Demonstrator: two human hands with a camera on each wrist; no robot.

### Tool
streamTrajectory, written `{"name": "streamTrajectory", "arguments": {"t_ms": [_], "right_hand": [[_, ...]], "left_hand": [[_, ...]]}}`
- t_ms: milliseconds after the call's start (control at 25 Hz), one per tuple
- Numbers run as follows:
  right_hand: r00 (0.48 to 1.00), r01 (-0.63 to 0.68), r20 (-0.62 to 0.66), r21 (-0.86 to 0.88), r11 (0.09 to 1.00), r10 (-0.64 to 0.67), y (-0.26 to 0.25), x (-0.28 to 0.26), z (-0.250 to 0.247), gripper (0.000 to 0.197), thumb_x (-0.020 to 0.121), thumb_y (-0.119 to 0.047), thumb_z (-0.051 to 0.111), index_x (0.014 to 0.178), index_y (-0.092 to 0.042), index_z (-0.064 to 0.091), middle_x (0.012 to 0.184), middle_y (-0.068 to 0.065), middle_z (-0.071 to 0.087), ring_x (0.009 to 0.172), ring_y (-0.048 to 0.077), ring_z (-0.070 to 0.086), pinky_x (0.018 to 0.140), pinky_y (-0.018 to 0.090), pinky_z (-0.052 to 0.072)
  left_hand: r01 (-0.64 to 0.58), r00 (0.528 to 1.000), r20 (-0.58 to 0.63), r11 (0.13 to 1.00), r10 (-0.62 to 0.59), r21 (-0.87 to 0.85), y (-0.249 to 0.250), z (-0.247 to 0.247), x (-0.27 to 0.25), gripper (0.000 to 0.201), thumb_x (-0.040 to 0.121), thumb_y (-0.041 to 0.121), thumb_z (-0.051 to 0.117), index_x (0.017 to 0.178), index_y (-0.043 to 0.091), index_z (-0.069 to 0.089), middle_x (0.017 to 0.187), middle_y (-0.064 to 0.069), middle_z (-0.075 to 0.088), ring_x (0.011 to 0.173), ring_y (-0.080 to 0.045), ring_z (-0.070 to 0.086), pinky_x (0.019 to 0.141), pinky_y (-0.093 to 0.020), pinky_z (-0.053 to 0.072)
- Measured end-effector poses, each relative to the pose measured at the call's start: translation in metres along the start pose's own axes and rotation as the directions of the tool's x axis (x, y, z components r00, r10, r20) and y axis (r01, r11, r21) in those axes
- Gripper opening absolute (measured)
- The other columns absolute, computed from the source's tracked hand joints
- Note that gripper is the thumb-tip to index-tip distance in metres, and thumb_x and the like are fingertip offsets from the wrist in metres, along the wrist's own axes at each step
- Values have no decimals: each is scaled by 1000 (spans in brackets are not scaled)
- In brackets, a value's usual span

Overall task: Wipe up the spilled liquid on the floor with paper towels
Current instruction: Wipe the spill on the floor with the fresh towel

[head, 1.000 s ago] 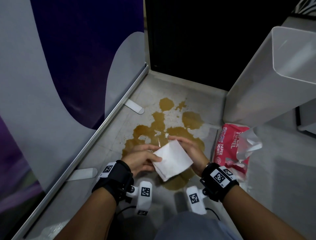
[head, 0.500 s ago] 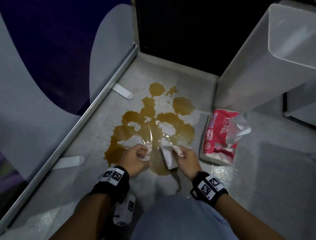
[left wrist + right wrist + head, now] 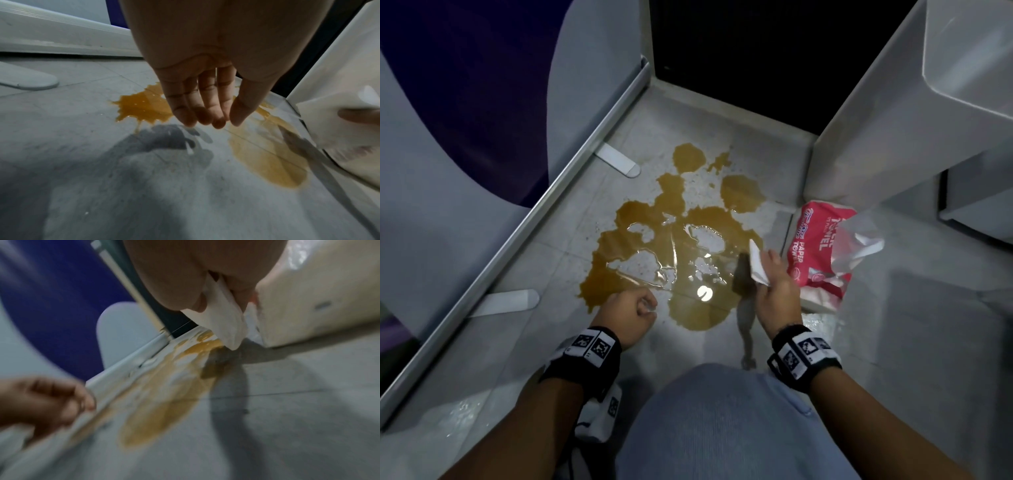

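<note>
**Paper towel over the edge of the spill**

My right hand [image 3: 774,291] pinches a folded white paper towel [image 3: 756,265] between thumb and fingers, and holds it edge-down, just above the right-hand side of the brown spill [image 3: 654,236]. From my right wrist the towel's lowest corner hangs close to the liquid, with its shadow dark on the wet patch below (I cannot tell whether the tip touches yet, the picture is blurred there).

My left hand [image 3: 628,313] holds nothing. From above it looks loosely curled; from the wrist the fingers [image 3: 205,104] hang down relaxed and close together, their tips just off the floor [image 3: 928,325] at the near left edge of the puddle.

The spill spreads over the pale tiles in several joined lobes, with bare islands in its middle and a lamp's glare on the near part. A thin runnel leads from it toward my knee [image 3: 722,418], which is in light blue cloth.

Just right of my right hand lies the red paper towel pack [image 3: 815,250], torn open, its clear wrapper sticking up. It sits against the foot of a white bin [image 3: 876,137]. On my left stands a purple and grey banner [image 3: 482,120], with two flat white feet [image 3: 616,163] on the floor.
</note>
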State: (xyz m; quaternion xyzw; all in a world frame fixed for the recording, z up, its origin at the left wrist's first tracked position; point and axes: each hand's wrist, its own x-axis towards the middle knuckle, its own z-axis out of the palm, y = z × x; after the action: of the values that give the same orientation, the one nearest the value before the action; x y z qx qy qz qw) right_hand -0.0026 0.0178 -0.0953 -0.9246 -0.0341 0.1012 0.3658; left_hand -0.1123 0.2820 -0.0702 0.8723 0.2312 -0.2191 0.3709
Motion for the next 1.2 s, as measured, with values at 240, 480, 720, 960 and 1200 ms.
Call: {"name": "streamTrajectory", "arguments": {"t_ms": [240,480,720,960,1200], "right_hand": [[935,318,288,-421,850,-207,12,-25,22,81,86,12,53,157,-8,21,164,16,14,152,32,6,124,50,16],[949,211,309,-493,844,-57,24,-35,42,69,95,-27,34,159,-9,16,164,17,20,150,38,21,120,54,24],[955,188,294,-529,828,-29,20,-34,56,72,94,-39,5,160,-10,11,166,13,7,154,30,6,124,52,6],[972,53,229,-456,888,60,7,-46,72,77,88,-39,-5,160,-12,2,167,9,-5,154,26,-7,124,48,-8],[979,-72,149,-384,921,138,-11,-46,89,74,91,-40,-2,160,-13,2,167,9,-7,154,28,-11,122,48,-12]], "left_hand": [[-14,999,39,965,3,262,-23,8,-6,28,84,20,60,111,27,59,109,6,54,108,-17,46,92,-35,46],[-3,997,-67,924,31,382,-38,28,-26,72,61,21,70,130,21,52,122,-4,52,111,-26,45,90,-36,46],[-124,992,61,824,108,553,-52,37,-29,119,26,41,91,131,-3,54,124,-24,58,109,-42,60,92,-52,50],[-154,978,204,809,43,567,-55,40,-26,138,21,52,93,134,-9,44,130,-33,55,114,-52,58,91,-58,47],[-105,979,202,830,-10,548,-43,34,-27,140,42,50,92,149,-8,23,155,-27,28,141,-49,29,112,-46,19]]}}
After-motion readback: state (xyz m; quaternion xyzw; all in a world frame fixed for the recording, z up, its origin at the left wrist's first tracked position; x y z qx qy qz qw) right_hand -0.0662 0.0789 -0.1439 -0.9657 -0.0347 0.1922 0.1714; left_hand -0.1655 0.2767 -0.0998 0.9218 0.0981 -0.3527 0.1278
